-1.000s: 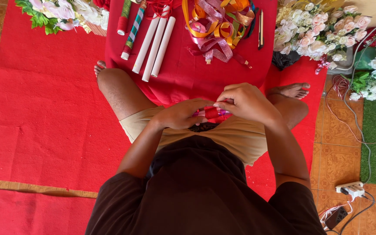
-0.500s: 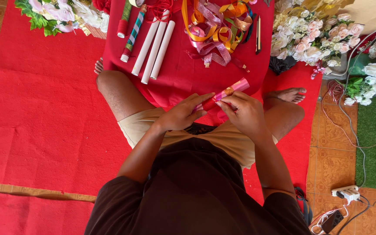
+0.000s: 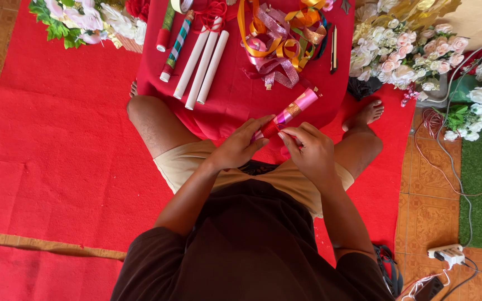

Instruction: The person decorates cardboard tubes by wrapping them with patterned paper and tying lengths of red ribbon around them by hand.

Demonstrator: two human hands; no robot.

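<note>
Red carpet (image 3: 57, 156) over a tiled floor; person seated cross-legged at a low round bench (image 3: 235, 100) draped in red cloth. Artificial flowers (image 3: 403, 56) banked to the right, more at upper left.

- Left hand (image 3: 241, 147): grip closed around the lower, red end of a wrapped tube (image 3: 288, 114), fingers curled over it.
- Right hand (image 3: 308, 153): thumb and forefinger pinched narrow just beside the tube's lower end; what sits between them is too small to tell, possibly a ribbon end.
- Tube lies tilted, upper pink end toward the bench edge, a gold band about its middle. It is held in the air over the lap, clear of the bench.
- On the bench, well apart from the hands: three bare white tubes (image 3: 202, 67) side by side, a striped tube (image 3: 175, 47), a tangle of ribbons (image 3: 277, 42) in orange, pink and gold, a dark pen-like tool (image 3: 333, 50).

Judgement on wrapping well: keep the left grip firm and low so the tube cannot spin; draw the strip taut with the right pinch and lay each turn just overlapping the last. Slack would likely wrinkle the foil.
</note>
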